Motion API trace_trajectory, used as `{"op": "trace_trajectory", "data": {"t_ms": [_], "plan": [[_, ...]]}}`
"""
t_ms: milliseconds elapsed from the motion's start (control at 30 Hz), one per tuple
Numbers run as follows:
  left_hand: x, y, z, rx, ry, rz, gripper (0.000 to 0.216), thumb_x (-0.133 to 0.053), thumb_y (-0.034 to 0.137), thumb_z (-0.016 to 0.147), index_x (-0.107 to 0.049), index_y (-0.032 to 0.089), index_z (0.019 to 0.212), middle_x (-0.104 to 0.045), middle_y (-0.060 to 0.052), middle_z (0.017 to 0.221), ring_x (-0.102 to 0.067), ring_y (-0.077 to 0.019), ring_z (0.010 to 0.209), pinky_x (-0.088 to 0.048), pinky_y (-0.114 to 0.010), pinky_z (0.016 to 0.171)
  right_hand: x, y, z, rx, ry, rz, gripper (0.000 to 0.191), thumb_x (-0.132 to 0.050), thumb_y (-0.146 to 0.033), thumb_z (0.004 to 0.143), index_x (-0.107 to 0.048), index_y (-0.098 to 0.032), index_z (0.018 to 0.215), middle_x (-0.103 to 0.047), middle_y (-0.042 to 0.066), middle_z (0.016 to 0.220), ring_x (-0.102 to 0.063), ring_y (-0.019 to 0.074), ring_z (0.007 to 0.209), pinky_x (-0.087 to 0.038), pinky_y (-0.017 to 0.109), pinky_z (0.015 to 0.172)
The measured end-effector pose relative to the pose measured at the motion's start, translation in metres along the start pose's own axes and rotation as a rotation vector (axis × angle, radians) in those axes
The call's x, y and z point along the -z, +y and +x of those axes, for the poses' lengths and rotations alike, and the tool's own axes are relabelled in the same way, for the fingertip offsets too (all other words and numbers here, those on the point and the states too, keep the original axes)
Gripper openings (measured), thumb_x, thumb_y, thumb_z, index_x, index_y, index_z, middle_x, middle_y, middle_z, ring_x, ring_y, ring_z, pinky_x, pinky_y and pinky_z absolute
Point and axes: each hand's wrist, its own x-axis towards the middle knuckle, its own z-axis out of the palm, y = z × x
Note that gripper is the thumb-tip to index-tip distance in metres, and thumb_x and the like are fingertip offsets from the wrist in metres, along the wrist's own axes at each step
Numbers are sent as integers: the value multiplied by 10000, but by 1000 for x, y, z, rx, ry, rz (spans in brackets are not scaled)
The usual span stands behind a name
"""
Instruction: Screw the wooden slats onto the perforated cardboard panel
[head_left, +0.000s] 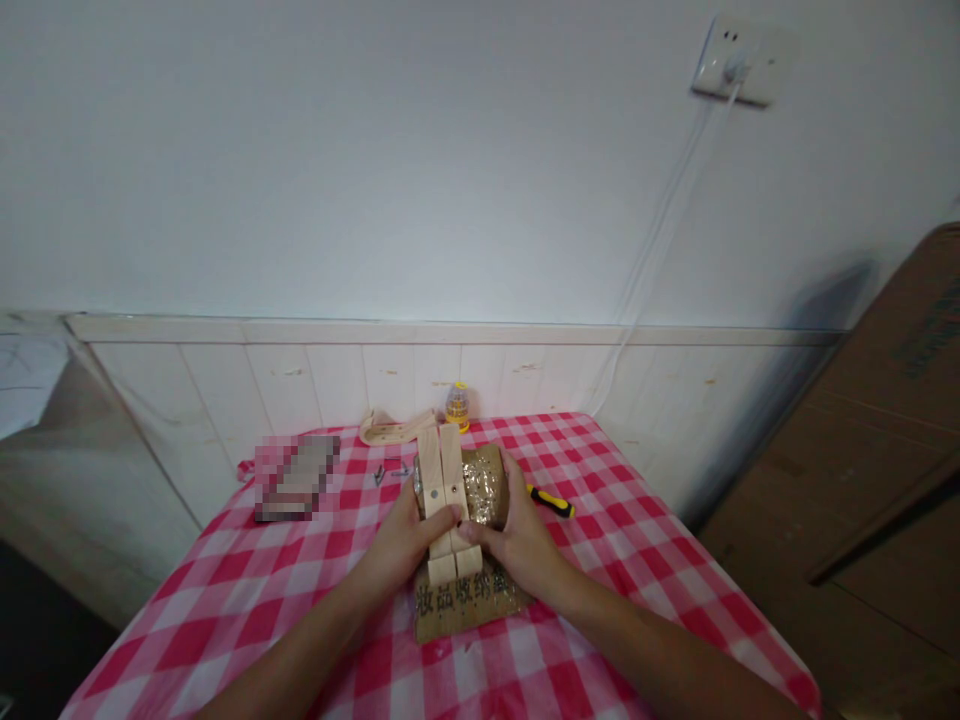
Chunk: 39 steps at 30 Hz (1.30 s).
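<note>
Two pale wooden slats (441, 490), side by side with a round screw hole in each, lie across a brown cardboard box (465, 605) printed with dark characters. My left hand (401, 545) grips the slats from the left, thumb pressed on top. From the right, my right hand (517, 545) holds them too, with its thumb on the slats and fingers round the box's shiny wrapped part (484, 490). Both hands meet over the middle of the slats.
The table wears a red-and-white checked cloth (622, 500). A yellow-and-black screwdriver (551, 502) lies just right of my right hand. Small screws (390, 472), a curved wooden piece (394, 428) and a small yellow bottle (457, 405) sit near the wall. A cardboard box (862, 450) stands at the right.
</note>
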Motion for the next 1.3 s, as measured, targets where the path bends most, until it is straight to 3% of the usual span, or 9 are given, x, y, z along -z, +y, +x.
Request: {"op": "trace_trajectory", "data": {"t_ms": [233,467,800,1033,1167,1300], "plan": [[0,-2,3,-83,14,60,552,-812,294,733,-601,157,1224,-746,-141,1213,-721,-317,1092,-578,-423,926,0,2,-1,31,12,2,1054,-884,-313,703,-274,-320,1562,-431,115,1577,-454,323,1446,-413,518,1161],[-1,0,2,-116,10,95,533,-827,253,693,-617,156,1173,-742,-144,1235,-718,-315,1097,-566,-426,956,0,1,-4,20,7,26,1077,-879,-284,698,-252,-325,1573,-474,118,1551,-502,324,1410,-410,530,1164],[-1,-2,4,-74,-31,13,590,-895,340,672,-634,159,1169,-735,-159,1256,-713,-330,1128,-578,-430,943,1,1,0,6,7,10,1080,-899,-318,690,-264,-338,1564,-474,116,1547,-539,322,1371,-425,530,1146],[-5,2,4,-63,20,17,572,-885,264,617,-638,163,1123,-768,-138,1163,-732,-329,1061,-585,-434,921,2,9,0,-12,-9,1,1089,-899,-292,679,-262,-308,1563,-533,127,1488,-546,323,1370,-423,527,1149],[-6,1,3,-53,10,-14,575,-891,260,598,-645,146,1106,-769,-149,1164,-739,-323,1029,-593,-404,877,3,5,0,-28,-16,-18,1033,-889,-276,679,-310,-302,1534,-544,116,1479,-564,311,1348,-454,510,1124],[-8,-6,2,54,-26,-146,650,-900,284,625,-621,135,1192,-773,-163,1154,-753,-329,985,-601,-404,817,15,3,10,-62,-78,-120,834,-895,-325,678,-484,-254,1401,-634,123,1384,-618,309,1275,-483,507,1093]]}}
